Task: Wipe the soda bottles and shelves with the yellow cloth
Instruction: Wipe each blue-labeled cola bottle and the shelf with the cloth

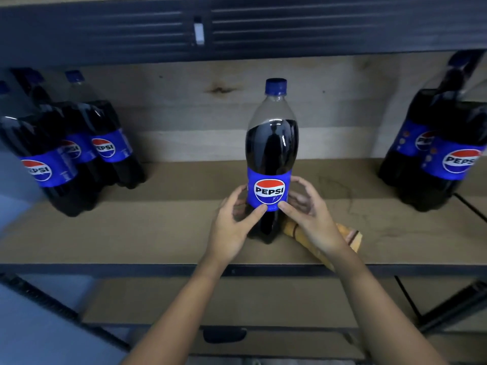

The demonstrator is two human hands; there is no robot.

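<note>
The centre soda bottle [271, 154] is held upright on the shelf [158, 233], gripped at its label by left hand [233, 227] and right hand [313, 219]; the yellow cloth [347, 235] is seen lying just right of it.

"PEPSI" on blue labels: centre bottle [271, 159], L bottles [79, 151], R bottles [442, 154].

Dim, bluish-warm light — shelf interior underexposed. Centre sharp: middle Pepsi bottle [271, 159] label crisp, small specular glints on its shoulder. Strong fisheye — side bottles [79, 143] lean inward and smear toward the edges. Upper shelf rail [237, 25] is soft. Bottle casts a soft shadow on the wooden shelf [158, 219].
</note>
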